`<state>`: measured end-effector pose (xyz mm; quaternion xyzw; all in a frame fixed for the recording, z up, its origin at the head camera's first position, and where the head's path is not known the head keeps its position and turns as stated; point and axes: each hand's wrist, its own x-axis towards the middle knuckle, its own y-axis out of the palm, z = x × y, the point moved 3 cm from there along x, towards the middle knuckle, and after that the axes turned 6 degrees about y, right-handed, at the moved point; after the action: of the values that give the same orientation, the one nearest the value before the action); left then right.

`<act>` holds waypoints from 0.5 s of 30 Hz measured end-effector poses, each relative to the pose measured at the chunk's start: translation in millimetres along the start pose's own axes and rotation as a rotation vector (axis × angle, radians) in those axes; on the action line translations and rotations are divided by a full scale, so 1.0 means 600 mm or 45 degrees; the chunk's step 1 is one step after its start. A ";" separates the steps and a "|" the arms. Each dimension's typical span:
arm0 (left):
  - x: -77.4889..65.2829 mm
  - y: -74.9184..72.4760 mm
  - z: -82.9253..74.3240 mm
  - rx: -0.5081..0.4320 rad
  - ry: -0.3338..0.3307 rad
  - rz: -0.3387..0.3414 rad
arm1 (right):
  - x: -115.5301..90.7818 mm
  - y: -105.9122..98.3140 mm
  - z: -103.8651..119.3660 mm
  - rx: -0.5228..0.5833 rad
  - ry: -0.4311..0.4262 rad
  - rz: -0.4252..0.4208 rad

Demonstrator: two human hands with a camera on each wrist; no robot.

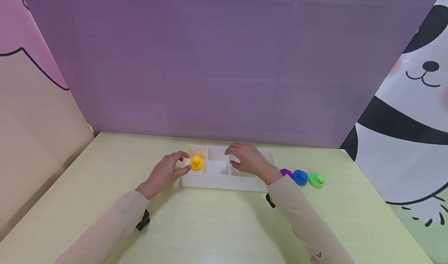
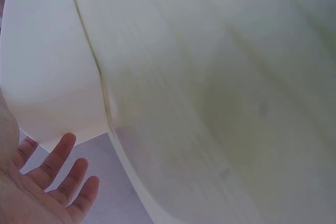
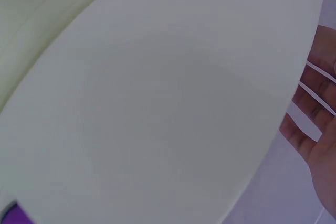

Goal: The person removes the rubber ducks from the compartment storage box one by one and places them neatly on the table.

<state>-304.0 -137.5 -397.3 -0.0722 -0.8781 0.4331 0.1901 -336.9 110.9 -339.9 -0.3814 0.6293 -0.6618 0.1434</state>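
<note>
A white box [image 1: 224, 181] with several compartments stands on the table, and a yellow rubber duck [image 1: 196, 162] sits in its leftmost compartment. At that end is my left hand [image 1: 166, 173], thumb and fingers spread around the box's left corner beside the duck. The left wrist view shows the fingers [image 2: 54, 167] parted, with nothing between them. Above the box's right half hovers my right hand [image 1: 251, 159], its fingers loosely bent and its palm holding nothing. It hides part of the right compartments. In the right wrist view its fingers [image 3: 310, 98] show beyond the box's edge.
Right of the box, a purple toy [image 1: 286, 172], a blue duck [image 1: 300, 177] and a green duck [image 1: 316, 179] stand in a row; my right forearm partly covers the purple one. A purple backdrop [image 1: 217, 62] rises behind the table [image 1: 210, 225].
</note>
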 end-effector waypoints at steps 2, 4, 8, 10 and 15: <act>0.000 0.000 0.001 0.001 0.001 0.000 | 0.008 0.001 0.008 0.017 -0.001 0.015; 0.000 0.000 0.001 0.006 0.000 0.001 | 0.016 0.002 0.016 0.028 0.002 0.035; 0.000 0.000 0.001 0.010 0.001 0.000 | 0.031 0.004 0.030 0.038 -0.021 0.037; 0.001 -0.001 0.001 0.011 0.002 0.000 | 0.038 0.006 0.036 0.032 -0.031 0.034; 0.001 -0.002 0.000 0.023 -0.005 0.003 | 0.053 0.012 0.049 0.064 -0.039 0.054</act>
<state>-304.5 -138.2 -396.5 -0.0706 -0.8745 0.4412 0.1886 -339.9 67.3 -338.6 -0.3742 0.6181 -0.6684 0.1766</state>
